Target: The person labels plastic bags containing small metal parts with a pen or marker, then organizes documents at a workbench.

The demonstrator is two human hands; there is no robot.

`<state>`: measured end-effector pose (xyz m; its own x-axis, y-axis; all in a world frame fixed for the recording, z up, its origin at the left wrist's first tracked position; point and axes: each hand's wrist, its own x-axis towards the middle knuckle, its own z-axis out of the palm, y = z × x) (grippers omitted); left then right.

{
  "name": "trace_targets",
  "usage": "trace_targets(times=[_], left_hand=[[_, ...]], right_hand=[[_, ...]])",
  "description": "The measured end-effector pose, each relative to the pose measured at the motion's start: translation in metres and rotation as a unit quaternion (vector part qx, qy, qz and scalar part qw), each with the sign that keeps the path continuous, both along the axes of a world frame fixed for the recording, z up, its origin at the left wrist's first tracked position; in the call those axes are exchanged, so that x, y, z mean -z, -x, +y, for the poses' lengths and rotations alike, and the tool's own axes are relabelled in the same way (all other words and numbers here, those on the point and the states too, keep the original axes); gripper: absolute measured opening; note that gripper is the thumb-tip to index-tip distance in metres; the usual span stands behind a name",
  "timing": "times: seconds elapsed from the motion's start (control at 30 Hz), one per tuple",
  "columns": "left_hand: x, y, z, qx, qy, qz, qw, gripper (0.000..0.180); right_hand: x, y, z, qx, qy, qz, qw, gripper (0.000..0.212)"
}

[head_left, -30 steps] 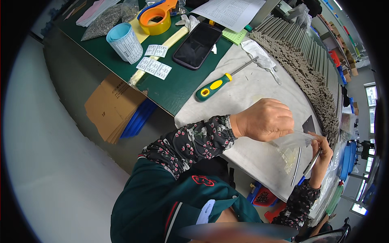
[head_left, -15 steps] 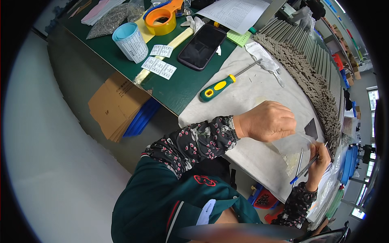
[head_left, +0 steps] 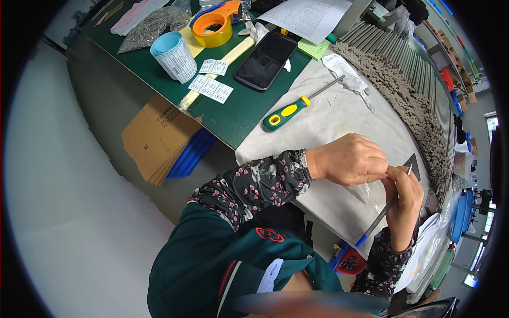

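My left hand (head_left: pixel 351 159) is closed over the cloth-covered table, knuckles up. A clear plastic bag (head_left: pixel 362 192) hangs crumpled beneath its fingers, which appear to pinch the edge. My right hand (head_left: pixel 405 196) meets it fingertip to fingertip. Held in that right hand is a dark pen (head_left: pixel 377 222), its blue end slanting down to the lower left and its tip poking out above the fingers. A dark flat plate (head_left: pixel 414 165) lies just behind the right hand. The fingertips where both hands meet are partly hidden.
A green-and-yellow screwdriver (head_left: pixel 286 113), a white glove (head_left: pixel 352 79) and stacked grey rods (head_left: pixel 397 85) lie beyond my hands. The green mat (head_left: pixel 222 124) carries a phone (head_left: pixel 266 61), label strips (head_left: pixel 210 88), a label roll (head_left: pixel 174 58) and a tape dispenser (head_left: pixel 212 26).
My right hand has moved left and up, with the pen, until its fingers touch my left hand. The plastic bag has bunched up between them. My left hand has hardly moved.
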<state>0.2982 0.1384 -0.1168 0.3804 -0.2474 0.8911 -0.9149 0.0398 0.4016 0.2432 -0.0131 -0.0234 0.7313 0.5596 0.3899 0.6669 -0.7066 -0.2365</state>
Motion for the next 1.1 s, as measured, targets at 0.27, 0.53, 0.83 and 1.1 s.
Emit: trace_targets(times=[0.27, 0.53, 0.83, 1.1], left_hand=[[-0.001, 0.001, 0.001, 0.014, 0.015, -0.016, 1.0, 0.017], [-0.004, -0.007, 0.009, 0.029, 0.008, 0.073, 0.997, 0.013], [-0.072, -0.005, 0.02, -0.004, 0.079, -0.003, 0.997, 0.021], [-0.046, -0.039, 0.031, -0.093, -0.021, 0.182, 0.979, 0.028]], right_hand=[[0.015, 0.001, -0.039, 0.034, -0.018, 0.006, 0.999, 0.013], [0.023, 0.02, -0.096, 0.162, -0.023, -0.01, 0.987, 0.007], [-0.025, 0.037, -0.073, 0.107, -0.286, -0.159, 0.939, 0.004], [0.01, -0.043, -0.077, 0.147, -0.286, 0.0, 0.947, 0.015]])
